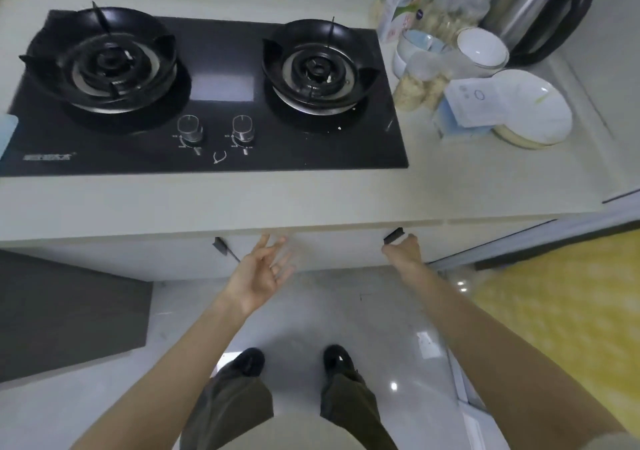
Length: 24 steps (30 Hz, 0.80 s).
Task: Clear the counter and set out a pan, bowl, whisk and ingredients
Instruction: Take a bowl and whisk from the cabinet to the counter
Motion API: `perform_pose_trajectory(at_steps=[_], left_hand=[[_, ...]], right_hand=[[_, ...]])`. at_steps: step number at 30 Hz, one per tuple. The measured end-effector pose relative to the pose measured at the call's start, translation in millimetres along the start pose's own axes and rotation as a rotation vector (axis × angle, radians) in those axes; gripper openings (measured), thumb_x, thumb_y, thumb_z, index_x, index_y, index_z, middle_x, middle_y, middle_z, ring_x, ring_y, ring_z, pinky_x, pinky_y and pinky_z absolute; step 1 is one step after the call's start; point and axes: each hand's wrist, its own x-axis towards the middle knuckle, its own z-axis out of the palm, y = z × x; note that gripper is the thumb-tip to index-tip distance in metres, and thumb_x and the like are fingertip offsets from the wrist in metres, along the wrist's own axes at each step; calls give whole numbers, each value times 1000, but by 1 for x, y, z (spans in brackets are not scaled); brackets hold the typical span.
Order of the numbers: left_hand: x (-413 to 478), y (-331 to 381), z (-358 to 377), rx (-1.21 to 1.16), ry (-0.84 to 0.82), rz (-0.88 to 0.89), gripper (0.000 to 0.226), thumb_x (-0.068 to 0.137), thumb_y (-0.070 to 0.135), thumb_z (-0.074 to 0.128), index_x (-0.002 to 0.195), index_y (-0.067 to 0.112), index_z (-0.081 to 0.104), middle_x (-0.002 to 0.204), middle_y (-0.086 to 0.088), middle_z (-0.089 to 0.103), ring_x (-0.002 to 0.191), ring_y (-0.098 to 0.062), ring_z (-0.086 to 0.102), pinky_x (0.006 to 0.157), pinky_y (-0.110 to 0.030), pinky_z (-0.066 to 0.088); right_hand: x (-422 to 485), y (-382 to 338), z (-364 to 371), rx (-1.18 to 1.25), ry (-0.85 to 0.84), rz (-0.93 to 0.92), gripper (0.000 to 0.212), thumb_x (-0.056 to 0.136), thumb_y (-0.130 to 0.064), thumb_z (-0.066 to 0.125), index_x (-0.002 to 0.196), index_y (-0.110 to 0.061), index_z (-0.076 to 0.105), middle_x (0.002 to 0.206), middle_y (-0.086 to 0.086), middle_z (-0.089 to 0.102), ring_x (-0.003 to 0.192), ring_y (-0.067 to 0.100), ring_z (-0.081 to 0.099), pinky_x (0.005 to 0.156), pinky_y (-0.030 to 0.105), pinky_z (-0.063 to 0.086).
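Left hand: released, palm up, held below the stove. Right hand: curled at a cabinet handle below the stove's right corner; grasp cannot be told. White bowl, kettle: set right of the stove.

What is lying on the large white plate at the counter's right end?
A flat white packet rests across the left side of the plate, hiding that part of its rim. Anything beneath the packet cannot be seen.
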Motion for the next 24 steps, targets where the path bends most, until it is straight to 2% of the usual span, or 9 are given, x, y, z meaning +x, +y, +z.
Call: perform_pose_trajectory(at_steps=[3,6,8,10,13,15,18,20,24], left_hand=[[1,-29,33,285,66,24,44,97,8,44,137,24,40,133,1,56,121,-25,54,108,-41,39],[0,-53,57,654,146,105,33,99,10,41,128,21,49,127,0,61,115,-23,58,102,-38,43],[-2,-67,71,761,173,146,30,98,11,44,126,19,52,124,-1,62,112,-23,59,99,-37,45],[-6,-77,81,814,193,178,30,98,12,46,126,18,53,121,-1,63,110,-23,61,96,-35,46],[-12,-89,92,884,203,220,30,98,12,45,126,19,53,118,-1,63,106,-22,61,94,-33,46],[-17,-97,95,926,204,229,30,97,11,43,125,20,53,117,0,62,105,-21,60,95,-34,45],[-23,-114,100,972,193,229,32,97,9,41,125,19,52,117,1,61,105,-21,60,95,-33,44],[-28,-128,104,1000,168,222,34,97,8,41,126,19,51,119,0,60,106,-22,59,94,-33,44],[-42,-166,114,1050,84,192,35,95,6,41,128,17,50,120,-2,59,108,-24,59,92,-32,43]], right_hand=[[34,5,-23,23,-135,-26,43,88,-5,56,129,-4,42,119,9,50,124,31,48,86,25,38],[55,13,-34,-32,-284,-107,42,85,-6,62,122,-6,42,112,9,50,102,24,50,78,25,38],[63,23,-39,-75,-321,-173,42,83,-3,62,116,-13,38,107,7,49,95,19,47,77,24,40],[62,30,-43,-56,-337,-185,42,82,-5,62,113,-18,37,101,3,48,97,20,51,88,31,47],[56,40,-53,-121,-362,-189,47,77,-14,62,119,-17,40,104,4,56,104,28,62,94,44,51],[47,52,-61,-203,-392,-217,48,76,-20,61,119,-15,41,102,3,57,96,29,65,90,43,53],[25,82,-76,-255,-354,-275,33,86,-40,59,103,-14,49,97,1,59,72,22,67,70,31,56],[12,111,-84,-284,-305,-294,51,88,-60,47,94,-10,56,92,3,63,70,21,66,72,35,57],[-21,171,-109,-346,-213,-246,69,81,-82,21,82,-25,60,88,1,62,84,24,63,84,42,53]])
